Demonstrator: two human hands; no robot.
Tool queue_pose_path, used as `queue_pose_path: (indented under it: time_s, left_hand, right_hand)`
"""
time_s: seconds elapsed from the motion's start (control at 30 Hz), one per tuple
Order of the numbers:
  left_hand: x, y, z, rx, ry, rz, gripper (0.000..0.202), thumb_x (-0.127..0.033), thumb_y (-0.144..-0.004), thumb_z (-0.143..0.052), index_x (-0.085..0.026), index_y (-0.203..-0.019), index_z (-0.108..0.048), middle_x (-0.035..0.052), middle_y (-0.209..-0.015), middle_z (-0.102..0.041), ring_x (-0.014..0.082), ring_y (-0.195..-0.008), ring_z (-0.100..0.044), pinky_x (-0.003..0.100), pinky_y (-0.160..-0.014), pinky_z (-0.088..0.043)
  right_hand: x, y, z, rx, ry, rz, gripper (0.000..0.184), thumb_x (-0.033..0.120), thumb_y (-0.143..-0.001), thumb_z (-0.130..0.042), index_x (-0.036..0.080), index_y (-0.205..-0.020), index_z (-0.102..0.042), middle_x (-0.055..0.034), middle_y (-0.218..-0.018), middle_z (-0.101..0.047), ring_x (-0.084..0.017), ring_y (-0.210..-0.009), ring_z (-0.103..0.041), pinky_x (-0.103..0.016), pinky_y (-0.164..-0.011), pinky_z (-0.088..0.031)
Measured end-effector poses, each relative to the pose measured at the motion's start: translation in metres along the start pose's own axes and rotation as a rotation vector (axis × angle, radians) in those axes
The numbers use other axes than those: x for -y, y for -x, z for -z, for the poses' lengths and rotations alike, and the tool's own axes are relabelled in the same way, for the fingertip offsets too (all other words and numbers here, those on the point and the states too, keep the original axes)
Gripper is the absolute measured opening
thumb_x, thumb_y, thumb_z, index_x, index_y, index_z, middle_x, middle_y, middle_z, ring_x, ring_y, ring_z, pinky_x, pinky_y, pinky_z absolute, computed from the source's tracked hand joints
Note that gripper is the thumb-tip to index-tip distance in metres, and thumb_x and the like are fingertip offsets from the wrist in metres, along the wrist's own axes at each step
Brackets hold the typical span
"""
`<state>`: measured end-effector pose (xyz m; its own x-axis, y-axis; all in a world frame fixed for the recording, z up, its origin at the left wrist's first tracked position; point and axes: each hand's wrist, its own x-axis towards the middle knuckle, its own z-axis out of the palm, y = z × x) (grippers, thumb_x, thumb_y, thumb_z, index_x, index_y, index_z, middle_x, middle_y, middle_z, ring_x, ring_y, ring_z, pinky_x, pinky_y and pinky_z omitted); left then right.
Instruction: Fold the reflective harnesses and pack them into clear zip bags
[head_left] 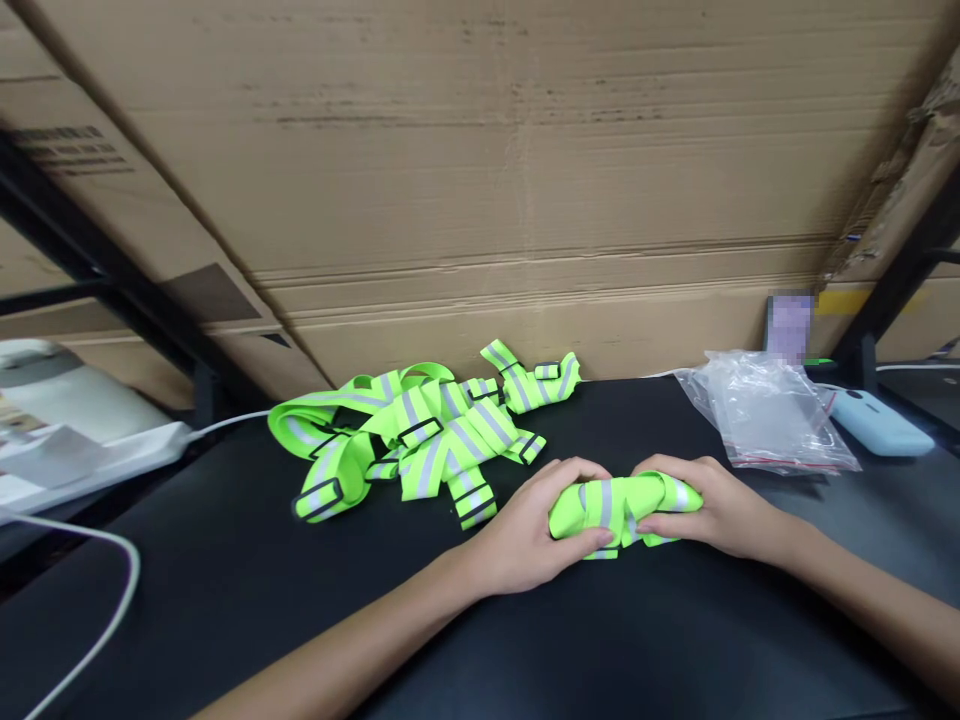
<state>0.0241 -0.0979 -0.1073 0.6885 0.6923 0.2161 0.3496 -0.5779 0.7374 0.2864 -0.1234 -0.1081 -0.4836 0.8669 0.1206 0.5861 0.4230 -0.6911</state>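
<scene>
Two bare hands meet around one folded strap bundle (634, 505), neon green with silver-grey stripes, near the front of the dark surface (637, 640). The left hand (532, 525) clasps its left end, thumb along the near side and fingers over the far side; the right hand (709, 505) clasps the other end the same way. Each grip is narrowed onto the bundle. Beyond the left hand lies a tangled pile of matching straps (442, 435) with black buckles. Past the right hand sit clear plastic bags (776, 415) with red edging, a light-blue device (881, 422) just beside them. Cardboard (525, 190) stands behind, and a white cable (124, 590) curves at far left.
</scene>
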Motion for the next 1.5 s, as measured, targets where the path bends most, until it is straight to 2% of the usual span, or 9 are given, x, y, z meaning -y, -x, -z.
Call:
queue_pose_path:
  time_s: [0.17,0.3,0.47,0.63,0.83,1.03,1.2,1.3,1.5]
  left_hand:
    - [0.001,0.0,-0.002,-0.011,-0.006,0.007,0.034,-0.03,-0.086,-0.07,-0.025,-0.118,-0.058,0.0028,-0.113,-0.067,0.0227,-0.101,-0.062,0.036,-0.092,-0.05]
    - [0.001,-0.004,-0.002,-0.039,0.066,0.074,0.034,-0.032,-0.085,-0.071,-0.023,-0.116,-0.06,0.003,-0.108,-0.068,0.0213,-0.093,-0.065,0.033,-0.082,-0.053]
    - [0.002,-0.004,-0.001,-0.05,0.168,0.13,0.049,-0.034,-0.076,-0.08,-0.022,-0.12,-0.064,0.0052,-0.116,-0.068,0.0226,-0.1,-0.065,0.034,-0.088,-0.054]
    - [0.0,0.001,-0.002,-0.034,0.298,0.18,0.029,-0.037,-0.079,-0.076,-0.015,-0.095,-0.067,0.0011,-0.083,-0.061,0.014,-0.071,-0.056,0.024,-0.062,-0.046]
    - [-0.003,0.004,-0.005,0.012,0.448,0.25,0.03,-0.04,-0.082,-0.073,-0.015,-0.093,-0.06,-0.002,-0.073,-0.053,0.011,-0.064,-0.048,0.021,-0.056,-0.04]
    - [-0.005,0.003,-0.005,0.004,0.472,0.254,0.03,-0.039,-0.081,-0.074,-0.015,-0.096,-0.062,-0.0016,-0.074,-0.055,0.0107,-0.065,-0.048,0.021,-0.057,-0.04]
    - [-0.007,0.002,-0.005,-0.005,0.435,0.218,0.025,-0.032,-0.082,-0.072,-0.014,-0.096,-0.062,-0.0021,-0.075,-0.053,0.0101,-0.065,-0.045,0.021,-0.058,-0.038]
    - [-0.007,0.002,-0.006,-0.028,0.378,0.205,0.022,-0.03,-0.083,-0.071,-0.014,-0.096,-0.062,-0.0015,-0.077,-0.053,0.0111,-0.067,-0.045,0.022,-0.059,-0.037]
    - [-0.004,0.002,-0.006,-0.01,0.331,0.18,0.02,-0.03,-0.086,-0.068,-0.015,-0.098,-0.06,-0.0026,-0.079,-0.051,0.0109,-0.068,-0.043,0.023,-0.06,-0.036]
  right_hand:
    - [0.001,-0.001,0.0,0.017,-0.016,-0.012,0.033,0.052,-0.094,-0.062,0.02,-0.095,-0.067,0.0027,-0.07,-0.062,-0.012,-0.061,-0.049,-0.023,-0.058,-0.039]
    - [-0.001,-0.002,-0.002,0.009,-0.17,-0.086,0.038,0.054,-0.092,-0.064,0.018,-0.08,-0.062,0.0022,-0.068,-0.059,-0.012,-0.062,-0.048,-0.022,-0.055,-0.039]
    - [-0.001,0.001,-0.006,0.021,-0.319,-0.114,0.037,0.051,-0.091,-0.067,0.017,-0.078,-0.06,0.0027,-0.067,-0.057,-0.011,-0.06,-0.047,-0.021,-0.053,-0.039]
    - [0.001,0.002,-0.01,-0.007,-0.371,-0.082,0.036,0.048,-0.089,-0.069,0.017,-0.077,-0.058,0.0028,-0.067,-0.054,-0.01,-0.06,-0.045,-0.021,-0.053,-0.037]
    - [0.002,0.0,-0.012,-0.002,-0.459,-0.122,0.039,0.054,-0.087,-0.071,0.016,-0.081,-0.061,0.002,-0.071,-0.057,-0.011,-0.062,-0.049,-0.021,-0.055,-0.04]
    - [0.004,0.0,-0.008,-0.012,-0.245,-0.061,0.039,0.055,-0.087,-0.07,0.016,-0.083,-0.064,0.0021,-0.068,-0.057,-0.012,-0.062,-0.047,-0.022,-0.055,-0.038]
    - [0.004,-0.001,-0.004,-0.106,-0.008,0.107,0.033,0.051,-0.089,-0.071,0.018,-0.09,-0.066,-0.0024,-0.084,-0.061,-0.015,-0.072,-0.056,-0.026,-0.064,-0.045]
    - [0.0,0.0,-0.002,-0.129,0.037,0.135,0.034,0.049,-0.086,-0.074,0.021,-0.103,-0.065,-0.0031,-0.092,-0.062,-0.017,-0.078,-0.059,-0.028,-0.069,-0.048]
    - [0.0,0.002,-0.002,-0.162,0.123,0.234,0.051,0.046,-0.087,-0.075,0.025,-0.129,-0.056,-0.0082,-0.115,-0.062,-0.022,-0.1,-0.064,-0.033,-0.085,-0.054]
